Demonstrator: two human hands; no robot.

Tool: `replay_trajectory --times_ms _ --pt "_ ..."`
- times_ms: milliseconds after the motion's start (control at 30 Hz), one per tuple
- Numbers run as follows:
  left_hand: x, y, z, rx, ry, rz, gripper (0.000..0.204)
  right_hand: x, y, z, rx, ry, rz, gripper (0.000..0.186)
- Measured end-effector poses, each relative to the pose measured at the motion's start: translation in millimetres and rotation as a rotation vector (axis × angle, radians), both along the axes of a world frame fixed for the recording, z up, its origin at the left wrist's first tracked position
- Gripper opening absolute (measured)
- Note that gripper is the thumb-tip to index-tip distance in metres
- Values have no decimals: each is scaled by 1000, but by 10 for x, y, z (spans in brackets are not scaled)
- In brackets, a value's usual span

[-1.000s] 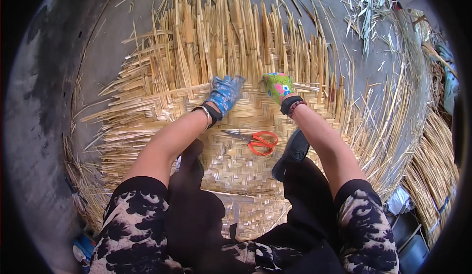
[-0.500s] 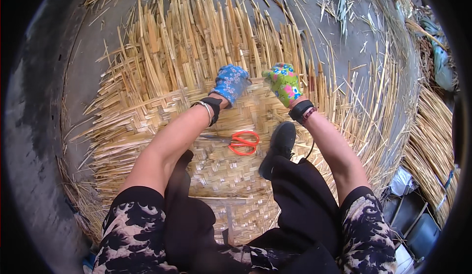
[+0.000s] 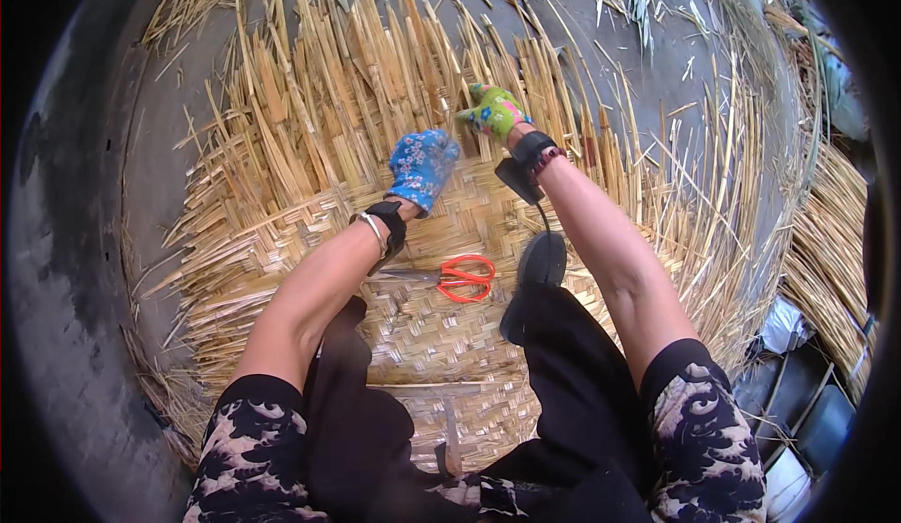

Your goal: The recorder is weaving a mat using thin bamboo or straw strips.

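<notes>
A mat woven from flattened straw-coloured reed strips (image 3: 441, 321) lies under me, its loose strip ends (image 3: 375, 82) fanning out beyond my hands. My left hand (image 3: 422, 168), in a blue flowered glove, is closed low over the weave; what its fingers hold is hidden. Slightly farther out and to the right, my right hand (image 3: 495, 112), in a green flowered glove, is bent inward at the base of the loose strips. Its fingers look closed among them, but what they grip is unclear. Scissors with orange handles (image 3: 466, 279) rest on the mat near my left wrist.
My dark shoe (image 3: 542, 260) is planted on the mat right of the scissors. Bundled thin reeds (image 3: 826, 251) lie at the far right, near a blue container (image 3: 817, 434). Loose leaf scraps (image 3: 641, 2) litter the grey floor (image 3: 160, 166) at the back.
My right hand has moved left and farther away, turning inward toward the strips. My left hand has shifted slightly left and nearer. The scissors remain in place.
</notes>
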State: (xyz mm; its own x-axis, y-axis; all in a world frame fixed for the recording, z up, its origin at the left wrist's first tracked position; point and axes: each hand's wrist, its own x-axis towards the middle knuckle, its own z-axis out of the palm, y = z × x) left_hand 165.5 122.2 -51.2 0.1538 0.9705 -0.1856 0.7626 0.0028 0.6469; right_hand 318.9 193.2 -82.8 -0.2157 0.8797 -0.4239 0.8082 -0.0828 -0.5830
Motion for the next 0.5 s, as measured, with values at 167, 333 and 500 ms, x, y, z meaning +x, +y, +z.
replay_trajectory --times_ms 167,333,500 --pt "-43 4 53 -53 -13 36 20 101 2 -257 -381 756 -418 27" --pt "-3 76 -43 -147 2 131 19 382 -182 -455 -103 719 62 31" --pt "107 174 -204 -246 246 -237 19 396 -433 -78 -341 832 -320 36"
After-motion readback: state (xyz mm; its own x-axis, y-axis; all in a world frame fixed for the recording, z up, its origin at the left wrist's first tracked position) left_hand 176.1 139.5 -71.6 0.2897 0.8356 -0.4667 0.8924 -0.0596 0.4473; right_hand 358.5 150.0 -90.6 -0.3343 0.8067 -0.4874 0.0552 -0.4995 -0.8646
